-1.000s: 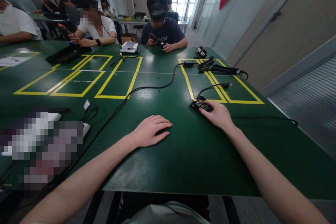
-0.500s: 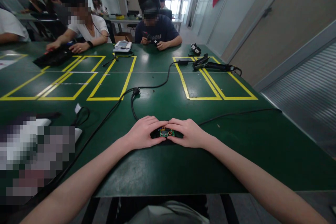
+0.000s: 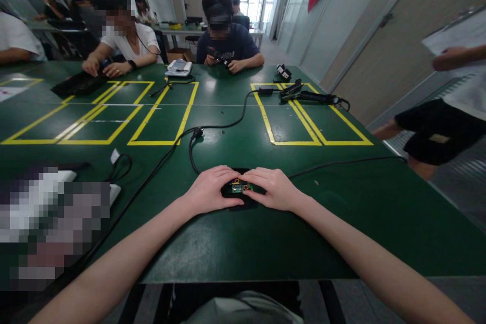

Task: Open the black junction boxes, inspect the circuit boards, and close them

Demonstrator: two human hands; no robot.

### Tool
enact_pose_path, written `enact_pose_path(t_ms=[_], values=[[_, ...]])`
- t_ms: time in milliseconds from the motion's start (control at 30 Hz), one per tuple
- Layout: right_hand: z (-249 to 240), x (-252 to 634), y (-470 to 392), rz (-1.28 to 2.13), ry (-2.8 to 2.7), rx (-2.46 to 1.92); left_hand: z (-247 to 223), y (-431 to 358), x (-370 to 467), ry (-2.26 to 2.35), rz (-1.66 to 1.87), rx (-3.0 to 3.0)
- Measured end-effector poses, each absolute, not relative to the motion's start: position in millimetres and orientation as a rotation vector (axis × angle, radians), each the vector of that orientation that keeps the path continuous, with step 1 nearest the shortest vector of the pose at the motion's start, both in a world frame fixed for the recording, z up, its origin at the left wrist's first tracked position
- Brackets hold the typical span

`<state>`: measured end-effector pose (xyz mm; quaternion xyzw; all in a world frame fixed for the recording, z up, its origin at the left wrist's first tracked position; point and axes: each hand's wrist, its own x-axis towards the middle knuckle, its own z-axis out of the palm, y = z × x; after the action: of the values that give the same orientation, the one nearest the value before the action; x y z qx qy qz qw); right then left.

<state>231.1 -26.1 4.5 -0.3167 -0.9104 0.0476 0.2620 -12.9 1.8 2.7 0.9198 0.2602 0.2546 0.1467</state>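
A small green circuit board (image 3: 237,189) with copper-coloured coils lies between my hands, close to the near side of the green table. Around it shows a black piece (image 3: 243,206), flat and dark, perhaps its case; my fingers cover much of it. My left hand (image 3: 208,190) curls round the left side, thumb at the near edge and fingers at the far edge. From the right, my right hand (image 3: 274,190) grips in the same way, its fingertips on the board. The tips of both hands almost meet at the far edge.
A black cable (image 3: 161,162) with a plug (image 3: 197,133) crosses the table (image 3: 228,248). Blurred items (image 3: 64,233) lie at left. Beyond the yellow tape stands a black tool (image 3: 313,96). Co-workers (image 3: 230,43) sit opposite; a person (image 3: 448,111) walks at right.
My left thumb has shifted slightly to the right and my right thumb has moved up onto the board. More of the black piece shows. A person has come into view at right.
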Motion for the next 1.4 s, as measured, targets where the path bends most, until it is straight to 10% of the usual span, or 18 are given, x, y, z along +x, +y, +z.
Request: enact_pose_path(t_ms=[1400], values=[[12, 264, -13, 0.331, -2.508, -1.083, 2, 18, -34, 0.806, 0.639, 2.634]])
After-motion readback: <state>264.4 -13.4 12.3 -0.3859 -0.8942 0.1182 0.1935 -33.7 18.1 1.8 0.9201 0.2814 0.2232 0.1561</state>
